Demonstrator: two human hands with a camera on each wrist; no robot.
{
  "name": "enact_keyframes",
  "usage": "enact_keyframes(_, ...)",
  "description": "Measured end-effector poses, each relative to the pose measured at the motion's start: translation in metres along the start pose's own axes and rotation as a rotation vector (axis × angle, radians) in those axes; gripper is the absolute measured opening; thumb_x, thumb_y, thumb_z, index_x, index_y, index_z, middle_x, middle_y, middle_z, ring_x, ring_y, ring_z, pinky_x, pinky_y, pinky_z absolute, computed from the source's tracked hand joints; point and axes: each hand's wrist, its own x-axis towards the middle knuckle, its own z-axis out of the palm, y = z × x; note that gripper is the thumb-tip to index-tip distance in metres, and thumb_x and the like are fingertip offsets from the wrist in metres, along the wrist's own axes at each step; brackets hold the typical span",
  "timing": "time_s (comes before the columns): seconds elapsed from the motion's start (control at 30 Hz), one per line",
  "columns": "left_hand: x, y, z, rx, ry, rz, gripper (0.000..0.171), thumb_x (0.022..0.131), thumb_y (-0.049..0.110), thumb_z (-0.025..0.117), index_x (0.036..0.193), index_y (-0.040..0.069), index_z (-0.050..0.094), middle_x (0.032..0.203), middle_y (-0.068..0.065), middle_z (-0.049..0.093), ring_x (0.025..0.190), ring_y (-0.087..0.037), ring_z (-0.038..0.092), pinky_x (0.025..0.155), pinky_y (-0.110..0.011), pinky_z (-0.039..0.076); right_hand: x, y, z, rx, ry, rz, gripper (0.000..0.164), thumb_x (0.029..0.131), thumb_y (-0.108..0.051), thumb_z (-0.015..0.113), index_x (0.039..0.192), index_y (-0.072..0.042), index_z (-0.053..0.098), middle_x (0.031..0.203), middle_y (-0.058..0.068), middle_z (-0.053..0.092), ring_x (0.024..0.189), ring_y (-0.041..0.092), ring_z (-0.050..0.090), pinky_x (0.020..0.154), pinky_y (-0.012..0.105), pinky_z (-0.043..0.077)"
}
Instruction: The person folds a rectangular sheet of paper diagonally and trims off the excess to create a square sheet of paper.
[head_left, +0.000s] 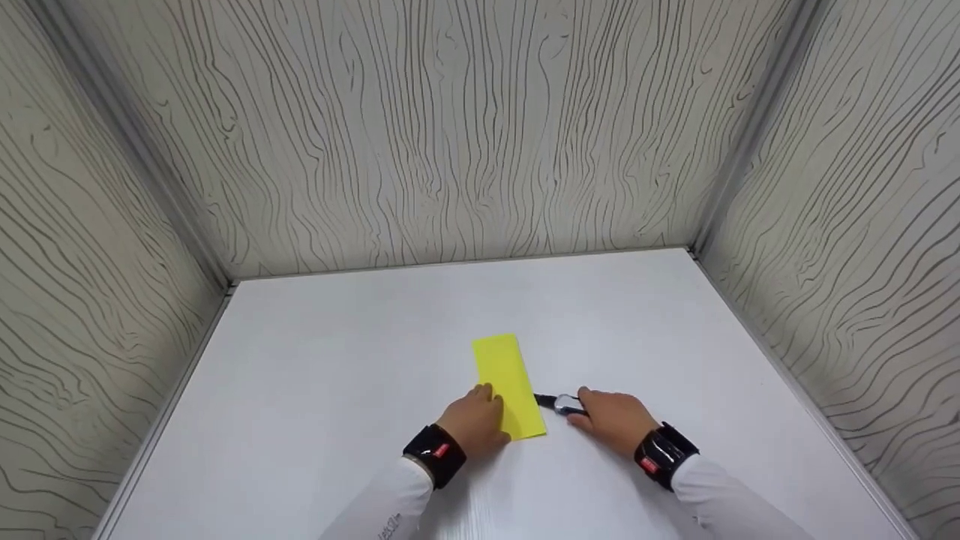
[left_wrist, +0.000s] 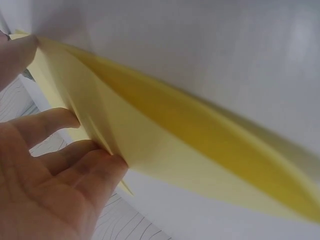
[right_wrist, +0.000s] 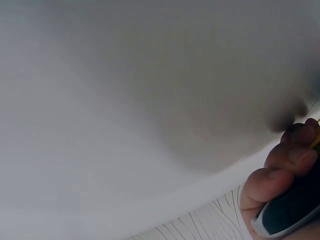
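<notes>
A folded strip of yellow paper [head_left: 504, 371] lies on the white table. My left hand [head_left: 474, 421] presses its near left part with the fingertips. In the left wrist view, the hand's relaxed fingers [left_wrist: 102, 172] touch the pale face of the yellow paper [left_wrist: 165, 155], whose two layers bow apart along one long edge. My right hand [head_left: 616, 420] grips a dark hand tool [head_left: 564, 404] with a silver part, its black tip at the paper's right edge. In the right wrist view, fingers [right_wrist: 280, 180] curl round the tool's dark body [right_wrist: 292, 212] with a grey rim; the tip is hidden there.
The white tabletop [head_left: 337, 360] spreads round both hands. Panels with a wood-grain line pattern [head_left: 450, 135] enclose it at the back and on both sides, with grey metal posts [head_left: 739, 142] in the corners.
</notes>
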Motion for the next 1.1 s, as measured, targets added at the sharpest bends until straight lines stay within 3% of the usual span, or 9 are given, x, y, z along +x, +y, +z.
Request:
enact_keyframes(0.47, 0.003, 0.0, -0.001, 0.003, -0.017, 0.004, 0.062, 0.098, 0.041, 0.08, 0.143, 0.001, 0.067, 0.154, -0.024, 0.061, 0.146, -0.038, 0.059, 0.119, -0.046, 0.052, 0.006, -0.002, 0.005, -0.016, 0.031, 0.018, 0.042, 0.102, -0.044, 0.074, 0.116, -0.005, 0.066, 0.075, -0.002, 0.055, 0.064, 0.012, 0.046, 0.06, 0.034, 0.046)
enact_keyframes(0.77, -0.001, 0.003, -0.006, -0.014, -0.023, -0.012, 0.063, 0.098, 0.041, 0.079, 0.144, 0.001, 0.067, 0.155, -0.022, 0.06, 0.147, -0.036, 0.057, 0.118, -0.045, 0.052, 0.009, 0.003, 0.01, -0.063, 0.037, 0.013, 0.04, 0.102, -0.047, 0.074, 0.109, -0.01, 0.063, 0.07, -0.004, 0.046, 0.061, 0.012, 0.042, 0.056, 0.03, 0.041)
enact_keyframes(1.1, -0.001, 0.002, -0.004, -0.019, -0.024, -0.013, 0.062, 0.097, 0.041, 0.08, 0.143, 0.001, 0.068, 0.153, -0.023, 0.061, 0.146, -0.037, 0.058, 0.117, -0.045, 0.053, 0.012, 0.0, 0.01, -0.039, 0.043, 0.019, 0.039, 0.102, -0.047, 0.074, 0.106, -0.01, 0.061, 0.07, -0.003, 0.047, 0.06, 0.013, 0.043, 0.056, 0.032, 0.041)
